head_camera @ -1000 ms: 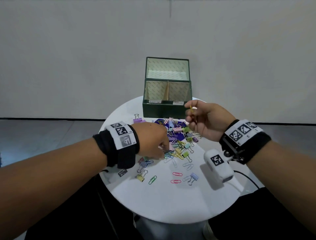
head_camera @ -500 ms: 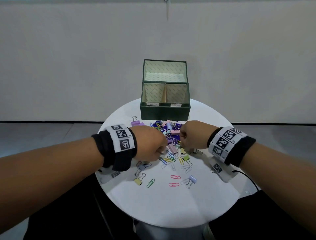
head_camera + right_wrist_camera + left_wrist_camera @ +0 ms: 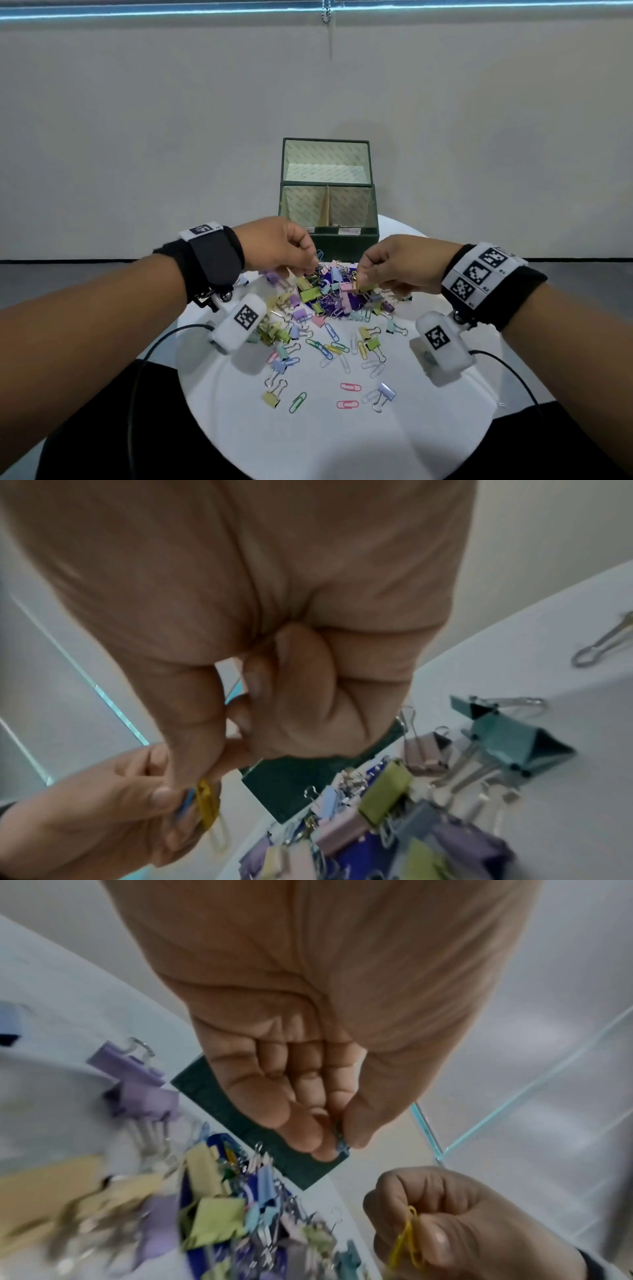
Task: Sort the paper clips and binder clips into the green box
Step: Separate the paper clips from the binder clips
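Observation:
The green box (image 3: 329, 236) stands open at the table's far edge, its lid upright and a divider splitting it into two compartments. A heap of coloured paper clips and binder clips (image 3: 329, 301) lies in front of it. Just above the heap's far side, my left hand (image 3: 313, 265) pinches a blue paper clip (image 3: 341, 1139) between thumb and fingers. Close beside it, my right hand (image 3: 359, 277) pinches a yellow paper clip (image 3: 207, 802). The two hands nearly touch in the right wrist view. The compartments' floors are hidden.
The round white table (image 3: 342, 445) carries loose clips toward me: two pink paper clips (image 3: 349, 395), a green paper clip (image 3: 297, 401), and a lilac binder clip (image 3: 385, 394). A dark blue sheet (image 3: 329, 277) lies under the heap. Cables hang from both wrists.
The right hand came down from near the box to the heap, then rose with a yellow paper clip. The left hand lifted off the heap holding a blue paper clip.

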A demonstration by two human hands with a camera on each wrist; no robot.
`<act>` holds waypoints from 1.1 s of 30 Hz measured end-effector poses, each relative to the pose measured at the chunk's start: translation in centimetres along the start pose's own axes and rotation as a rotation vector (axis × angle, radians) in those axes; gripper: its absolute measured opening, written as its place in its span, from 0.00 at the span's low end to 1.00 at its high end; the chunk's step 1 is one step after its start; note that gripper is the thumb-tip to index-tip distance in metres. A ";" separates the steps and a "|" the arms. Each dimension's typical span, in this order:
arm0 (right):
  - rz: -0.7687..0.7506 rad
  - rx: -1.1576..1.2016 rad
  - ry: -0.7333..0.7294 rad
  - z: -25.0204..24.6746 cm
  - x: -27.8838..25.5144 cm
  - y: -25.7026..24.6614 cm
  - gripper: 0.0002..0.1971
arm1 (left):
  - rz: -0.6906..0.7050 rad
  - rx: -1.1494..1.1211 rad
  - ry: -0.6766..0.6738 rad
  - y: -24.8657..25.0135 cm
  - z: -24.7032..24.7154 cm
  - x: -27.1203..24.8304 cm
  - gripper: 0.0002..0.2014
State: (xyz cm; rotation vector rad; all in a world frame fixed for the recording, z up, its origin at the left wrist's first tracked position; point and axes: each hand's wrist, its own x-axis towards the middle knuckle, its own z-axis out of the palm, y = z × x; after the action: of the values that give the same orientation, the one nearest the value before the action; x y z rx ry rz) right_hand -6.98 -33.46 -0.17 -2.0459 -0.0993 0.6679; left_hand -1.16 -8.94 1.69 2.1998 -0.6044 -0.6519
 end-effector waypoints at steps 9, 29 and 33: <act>-0.002 0.185 0.319 -4.3 2.8 -2.3 0.07 | -0.009 -0.127 0.206 2.9 -0.6 5.0 0.08; -0.186 -0.376 0.368 -1.5 2.1 -6.1 0.07 | 0.137 0.758 -0.047 2.1 1.8 0.4 0.08; -0.012 -0.873 0.067 2.4 -0.1 -3.1 0.03 | 0.075 1.012 -0.169 1.0 3.2 -0.6 0.18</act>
State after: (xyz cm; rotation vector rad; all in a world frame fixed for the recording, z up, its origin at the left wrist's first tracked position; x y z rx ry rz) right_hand -7.65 -29.97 1.43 -2.8924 -0.4241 0.6000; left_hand -3.79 -10.86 0.73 3.0232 -1.3098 -0.5492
